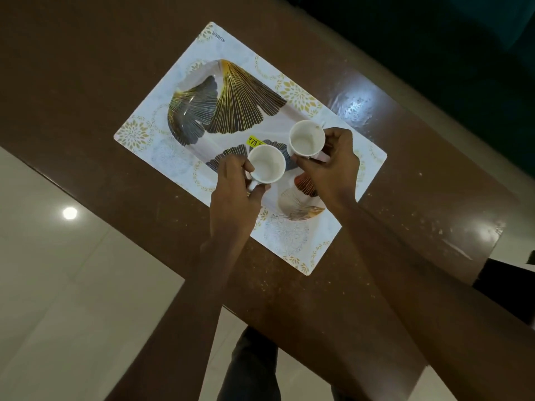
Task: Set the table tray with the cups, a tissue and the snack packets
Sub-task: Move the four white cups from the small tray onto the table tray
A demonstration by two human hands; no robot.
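Cups, white and empty: my left hand (234, 192) pinches the near cup (266, 164), my right hand (333, 166) the far cup (307, 138). Both sit over the leaf-patterned tray (231, 111) on a placemat (292, 238).

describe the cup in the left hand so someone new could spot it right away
On the brown table lies a pale placemat bearing a leaf-patterned tray. Two white cups are held over the tray's near end. The left hand's cup is the one nearer the person, just below the yellow price sticker.

Worktop (376, 140): glossy brown laminate, speckled. Tray (231, 105): glossy, leaf-printed. Cups (266, 167): smooth white ceramic. Floor (58, 256): polished tile.
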